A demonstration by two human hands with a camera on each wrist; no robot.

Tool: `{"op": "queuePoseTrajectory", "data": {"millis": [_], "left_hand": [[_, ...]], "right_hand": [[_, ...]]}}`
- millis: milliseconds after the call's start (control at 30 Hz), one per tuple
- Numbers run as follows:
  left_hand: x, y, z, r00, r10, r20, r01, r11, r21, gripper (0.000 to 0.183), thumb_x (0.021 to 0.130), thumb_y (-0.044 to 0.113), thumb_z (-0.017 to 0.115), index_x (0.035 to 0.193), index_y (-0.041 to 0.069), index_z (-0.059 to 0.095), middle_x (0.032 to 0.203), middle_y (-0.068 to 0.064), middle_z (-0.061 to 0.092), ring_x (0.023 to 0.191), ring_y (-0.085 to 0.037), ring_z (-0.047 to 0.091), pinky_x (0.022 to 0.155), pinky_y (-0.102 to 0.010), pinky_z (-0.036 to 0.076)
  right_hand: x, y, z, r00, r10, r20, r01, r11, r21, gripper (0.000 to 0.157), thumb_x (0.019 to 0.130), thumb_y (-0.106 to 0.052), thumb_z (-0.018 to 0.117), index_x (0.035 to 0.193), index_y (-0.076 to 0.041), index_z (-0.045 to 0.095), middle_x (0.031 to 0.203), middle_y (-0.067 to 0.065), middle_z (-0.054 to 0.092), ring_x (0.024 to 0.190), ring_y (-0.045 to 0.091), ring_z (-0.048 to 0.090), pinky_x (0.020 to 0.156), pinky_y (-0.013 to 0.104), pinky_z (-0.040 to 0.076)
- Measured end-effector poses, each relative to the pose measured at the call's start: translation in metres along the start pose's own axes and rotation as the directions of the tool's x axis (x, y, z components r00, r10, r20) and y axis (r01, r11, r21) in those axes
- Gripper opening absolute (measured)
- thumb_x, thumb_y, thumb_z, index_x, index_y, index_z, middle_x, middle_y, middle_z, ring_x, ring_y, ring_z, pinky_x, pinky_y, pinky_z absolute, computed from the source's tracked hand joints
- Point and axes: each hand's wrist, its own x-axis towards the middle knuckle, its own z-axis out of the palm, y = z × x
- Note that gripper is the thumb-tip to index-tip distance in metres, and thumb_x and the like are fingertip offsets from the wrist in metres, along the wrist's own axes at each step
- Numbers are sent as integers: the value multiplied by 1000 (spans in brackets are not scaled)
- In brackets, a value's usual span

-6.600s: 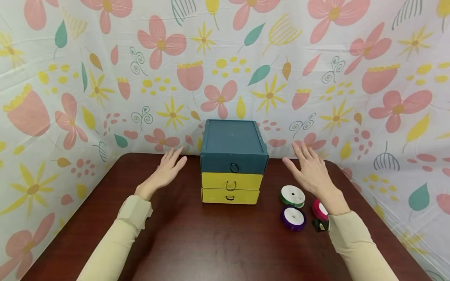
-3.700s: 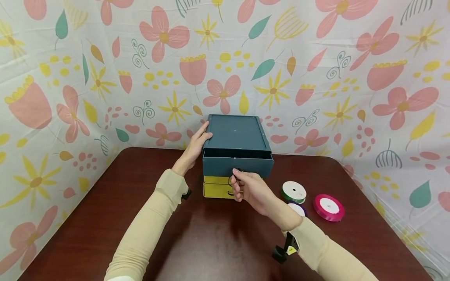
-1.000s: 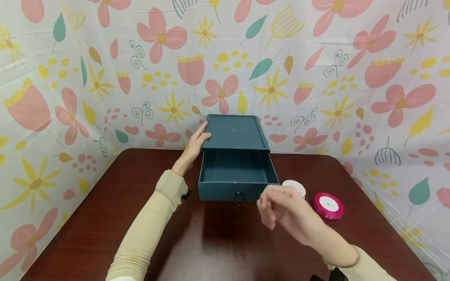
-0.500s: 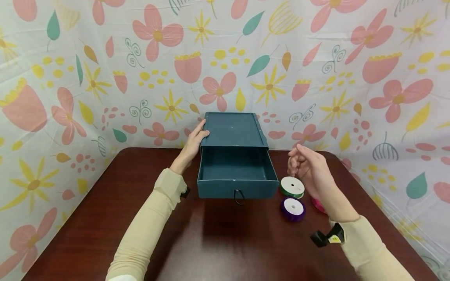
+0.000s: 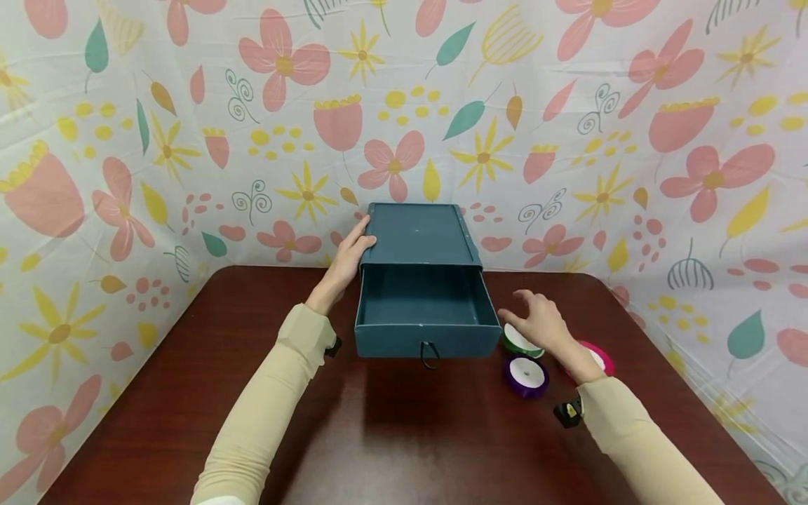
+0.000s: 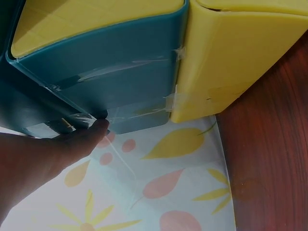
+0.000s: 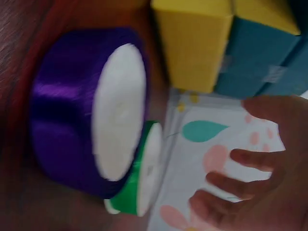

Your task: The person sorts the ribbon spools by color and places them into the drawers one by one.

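Note:
A small drawer unit with a dark teal top [image 5: 416, 235] stands on the table, its top teal drawer [image 5: 391, 342] pulled far out, with a bare inside. My left hand [image 5: 344, 263] rests against the unit's left top edge, fingers extended. In the left wrist view, the fingers [image 6: 72, 149] touch the teal side near its taped edge. My right hand [image 5: 544, 324] hovers over the green ribbon spool [image 5: 522, 345], fingers spread and slightly bent, holding nothing. The right wrist view shows those fingers apart above the green spool [image 7: 149, 171] and purple ribbon spool [image 7: 53, 110].
The purple spool [image 5: 527, 376] lies just in front of the green one. Partly behind my right wrist is a pink ribbon spool [image 5: 602, 356]. The open drawer hides the yellow drawers in the head view. A flowered cloth [image 5: 404, 91] hangs behind the dark wooden table [image 5: 404, 449].
My right hand pulled the teal drawer out by its ring, let go, and moved right to the spools, where its fingers have spread. My left hand went to the unit's side and stays there.

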Motion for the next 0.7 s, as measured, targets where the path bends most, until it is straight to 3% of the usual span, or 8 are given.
{"op": "queuePoseTrajectory", "data": {"millis": [167, 333, 467, 700], "left_hand": [[1, -3, 1, 1000, 9, -11, -9, 1000, 5, 64, 99, 42, 40, 156, 29, 16, 164, 7, 9, 152, -17, 6, 121, -48, 14], [2, -5, 1, 1000, 8, -16, -9, 1000, -4, 63, 99, 42, 41, 156, 30, 17, 164, 6, 10, 152, -17, 7, 121, -47, 14], [4, -5, 1, 1000, 5, -11, -5, 1000, -8, 62, 99, 40, 41, 156, 30, 17, 164, 6, 10, 152, -16, 7, 122, -46, 14], [-5, 10, -1, 1000, -24, 18, 25, 1000, -18, 60, 102, 34, 39, 157, 26, 15, 164, 3, 7, 152, -19, 4, 122, -47, 12]], "right_hand": [[3, 8, 12, 980, 123, 156, -99, 983, -155, 76, 87, -47, 62, 143, 0, 39, 132, 36, 45, 113, 55, 47, 84, 66, 45], [5, 14, 21, 945, 209, 251, -159, 966, -204, 84, 84, -49, 63, 147, -2, 32, 136, 37, 40, 116, 55, 42, 85, 68, 42], [4, 15, 25, 932, 243, 270, -185, 957, -223, 86, 82, -48, 66, 146, -1, 33, 136, 37, 41, 118, 54, 41, 88, 68, 41], [4, 15, 28, 939, 226, 261, -165, 958, -235, 83, 79, -42, 72, 141, 3, 40, 131, 36, 45, 116, 53, 40, 86, 68, 42]]}}
